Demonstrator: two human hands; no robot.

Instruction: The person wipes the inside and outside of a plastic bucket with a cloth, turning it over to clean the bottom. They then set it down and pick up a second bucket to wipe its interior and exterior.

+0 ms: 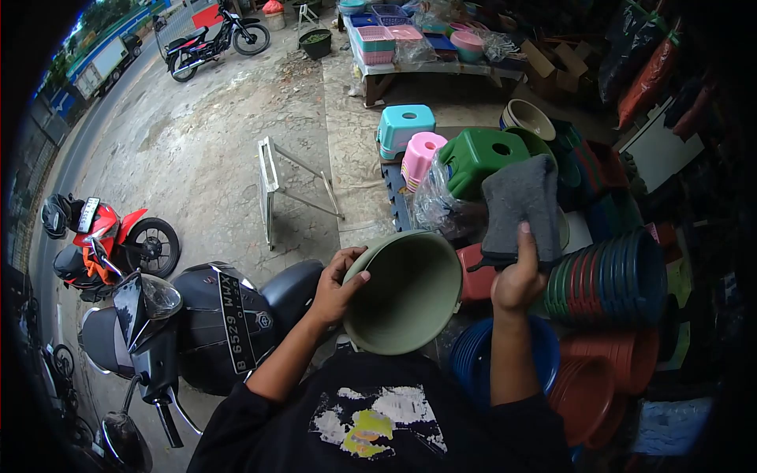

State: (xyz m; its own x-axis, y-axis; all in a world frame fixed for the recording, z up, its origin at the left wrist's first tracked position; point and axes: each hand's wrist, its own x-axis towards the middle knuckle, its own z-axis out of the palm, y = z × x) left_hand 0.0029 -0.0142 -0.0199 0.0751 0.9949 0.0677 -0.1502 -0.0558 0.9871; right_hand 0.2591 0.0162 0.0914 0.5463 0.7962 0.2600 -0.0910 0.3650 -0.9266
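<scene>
My left hand [341, 285] grips the rim of an olive-green bucket [410, 296], thumb over the edge and fingers on the outside. The bucket is tilted so that its mouth faces up toward me, and a thin handle lies along its rim. In my right hand [519, 277] is a folded grey cloth [520, 197], pinched with the thumb on top and held up to the right of the bucket, apart from it. The fingers beneath the cloth are hidden.
Stacked buckets [607, 276], blue basins [481, 363] and brown pots [587, 386] crowd the right. Ahead are a green stool [485, 162], a pink stool [423, 156] and a light-blue stool [406, 130]. A black scooter [213, 327] stands close on the left, a metal frame [270, 193] beyond.
</scene>
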